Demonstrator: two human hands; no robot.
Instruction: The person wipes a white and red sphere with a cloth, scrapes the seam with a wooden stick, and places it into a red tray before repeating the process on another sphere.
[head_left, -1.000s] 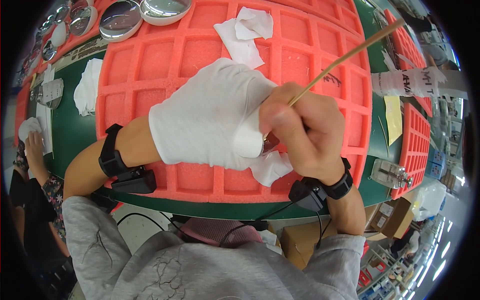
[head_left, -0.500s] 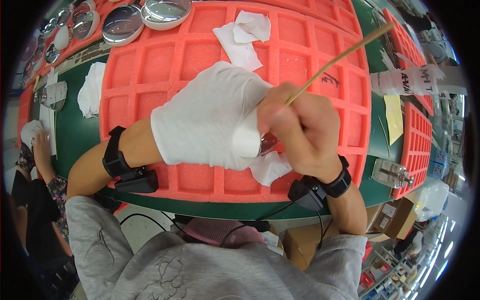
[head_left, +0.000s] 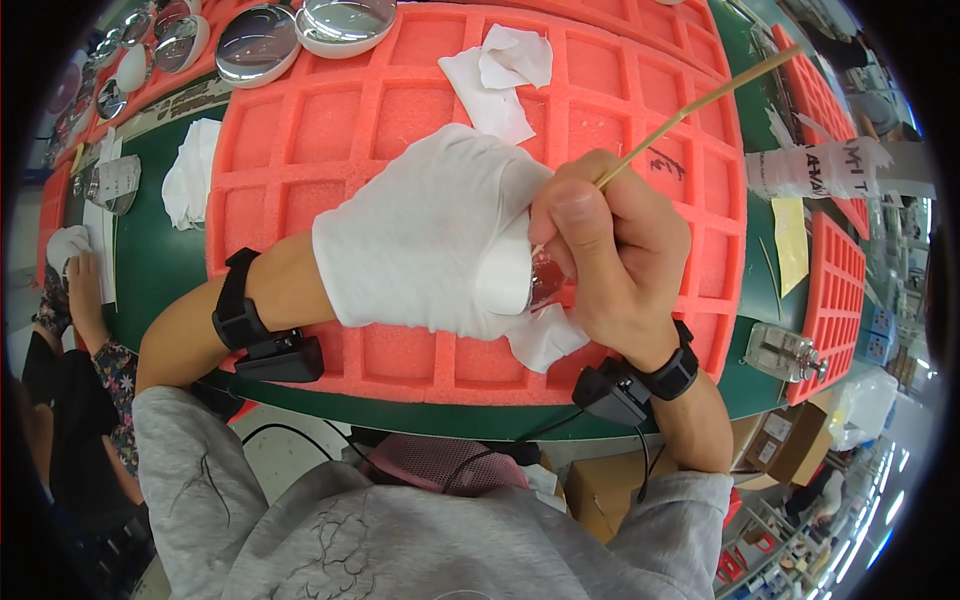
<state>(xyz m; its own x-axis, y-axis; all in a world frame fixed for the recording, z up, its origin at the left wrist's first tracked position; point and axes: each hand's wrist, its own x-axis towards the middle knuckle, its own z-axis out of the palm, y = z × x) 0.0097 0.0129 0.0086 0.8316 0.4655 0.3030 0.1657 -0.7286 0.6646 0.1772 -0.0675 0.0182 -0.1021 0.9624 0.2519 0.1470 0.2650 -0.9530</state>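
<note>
Your bare right grip [head_left: 625,255] pinches thin stick [head_left: 700,103], long axis slanting toward upper right of frame. Shiny piece [head_left: 546,281], centre of frame, just left of right grip; your gloved left grip [head_left: 425,235], nearer, clasps it.

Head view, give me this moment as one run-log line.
white-gloved left hand: holds glossy reflective piece | bare right hand: pinches thin tan wooden stick | both above red foam grid tray
</note>
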